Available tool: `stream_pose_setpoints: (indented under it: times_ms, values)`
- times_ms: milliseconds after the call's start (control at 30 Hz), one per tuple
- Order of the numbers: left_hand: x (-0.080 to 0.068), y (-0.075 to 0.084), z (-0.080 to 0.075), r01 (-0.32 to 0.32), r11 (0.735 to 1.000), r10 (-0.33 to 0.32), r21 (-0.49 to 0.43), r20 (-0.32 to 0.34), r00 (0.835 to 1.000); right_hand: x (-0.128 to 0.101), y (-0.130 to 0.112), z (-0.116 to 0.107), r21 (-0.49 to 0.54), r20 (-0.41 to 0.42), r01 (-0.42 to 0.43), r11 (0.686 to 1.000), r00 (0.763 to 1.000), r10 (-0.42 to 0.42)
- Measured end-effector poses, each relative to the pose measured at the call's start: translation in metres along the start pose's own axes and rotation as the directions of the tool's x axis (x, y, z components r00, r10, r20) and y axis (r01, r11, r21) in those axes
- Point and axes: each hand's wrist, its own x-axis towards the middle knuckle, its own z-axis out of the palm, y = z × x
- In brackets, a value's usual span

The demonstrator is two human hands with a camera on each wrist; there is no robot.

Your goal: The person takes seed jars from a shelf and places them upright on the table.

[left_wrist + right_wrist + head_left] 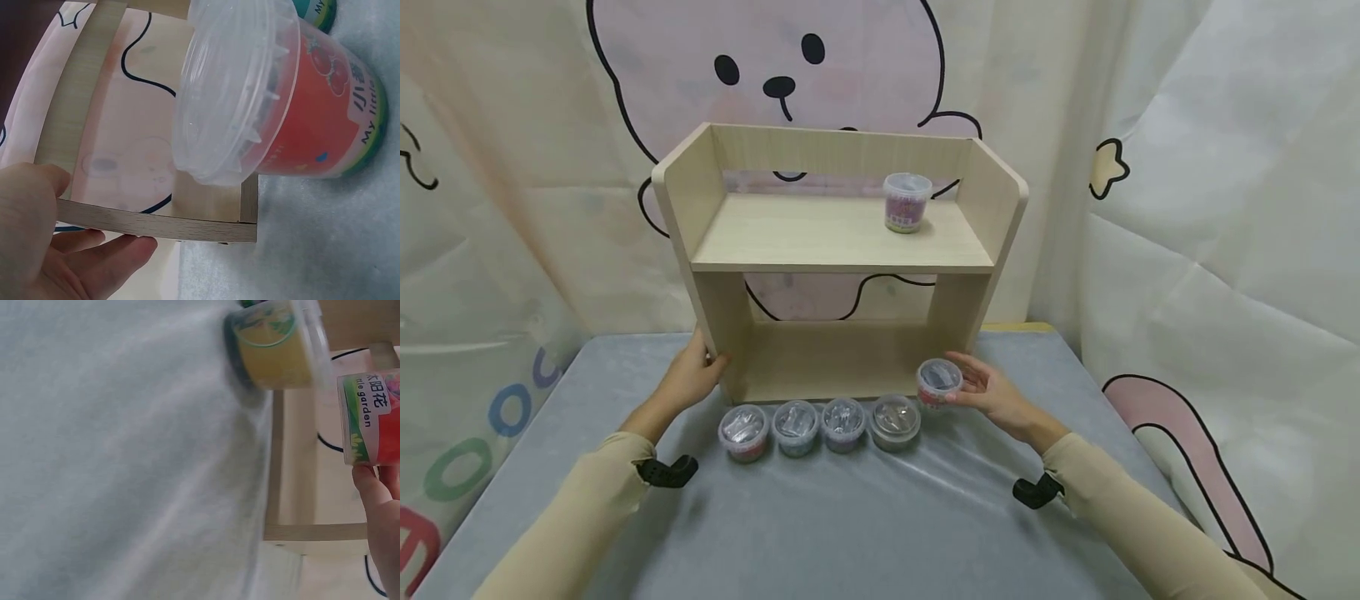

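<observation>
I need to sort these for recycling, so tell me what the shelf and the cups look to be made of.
Shelf: pale wood-grain board with a matt finish, likely laminated; grain lines and flat banded edges show.
Cups, like the one in the right hand: thin clear plastic, glossy; the cup has a see-through lid and a printed colour label around its wall.
Left hand holds the shelf's side panel.

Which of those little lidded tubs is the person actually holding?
The tub at the row's right end, gripped by the right hand. The four others stand untouched on the table; a sixth sits on the top shelf.
</observation>
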Motion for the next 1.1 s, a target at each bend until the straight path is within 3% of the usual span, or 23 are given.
stream_pose_setpoints:
  times_ms: [167, 400, 733, 1100]
  values:
    - [0.002, 0.000, 0.000, 0.008, 1.000, -0.008, 0.016, -0.006, 1.000, -0.004, 0.009, -0.002, -0.051, 0.007, -0.027, 0.998, 1.000, 0.027]
    - [0.003, -0.002, 0.001, 0.006, 0.999, -0.005, 0.046, -0.026, 1.000, -0.012, 0.022, -0.004, -0.029, -0.010, -0.085, 0.996, 0.996, 0.085]
    - [0.005, -0.002, 0.004, -0.001, 0.998, 0.003, 0.060, -0.032, 1.000, -0.017, 0.036, -0.006, -0.047, 0.051, -0.101, 0.994, 0.993, 0.104]
    - [0.003, 0.001, 0.002, -0.025, 0.997, 0.028, 0.075, -0.040, 0.999, -0.019, 0.046, -0.003, -0.134, 0.063, -0.036, 0.990, 0.997, 0.044]
